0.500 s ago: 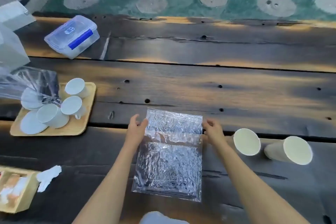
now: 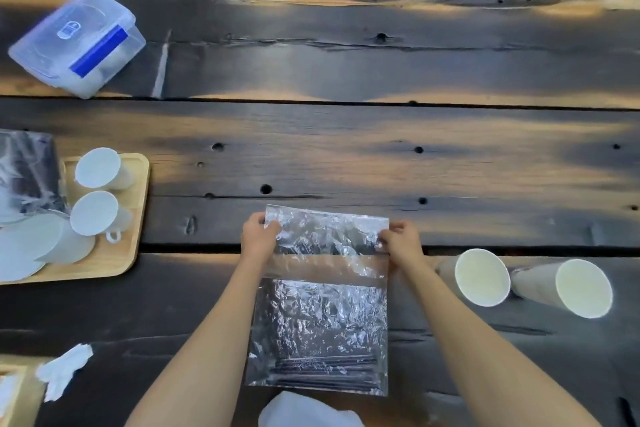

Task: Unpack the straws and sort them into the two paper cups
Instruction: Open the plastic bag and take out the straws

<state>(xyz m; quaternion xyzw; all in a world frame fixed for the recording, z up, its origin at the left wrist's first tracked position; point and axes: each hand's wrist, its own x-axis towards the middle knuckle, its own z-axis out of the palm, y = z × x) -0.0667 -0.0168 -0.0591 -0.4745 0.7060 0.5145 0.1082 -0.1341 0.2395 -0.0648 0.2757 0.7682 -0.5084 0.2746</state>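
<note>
A clear crinkled plastic bag (image 2: 320,309) lies flat on the dark wooden table (image 2: 346,156) in front of me. Dark straws (image 2: 325,369) lie across its near end, inside the plastic. My left hand (image 2: 258,236) pinches the bag's far left corner. My right hand (image 2: 401,241) pinches the far right edge of the bag's mouth. Two white paper cups lie on their sides to the right, mouths facing me: the nearer cup (image 2: 481,277) and the farther right cup (image 2: 583,288). Both look hollow.
A wooden tray (image 2: 114,264) at the left holds several white cups, lids and a crumpled clear bag. A clear lidded box with a blue clip (image 2: 78,42) sits at the far left. White paper (image 2: 64,369) and a wooden box lie near left; a white object (image 2: 304,411) sits at the bottom edge.
Both hands have closed onto the bag's far corners, and the far edge looks lifted and pulled a little. The camera has tilted down closer to the table.
</note>
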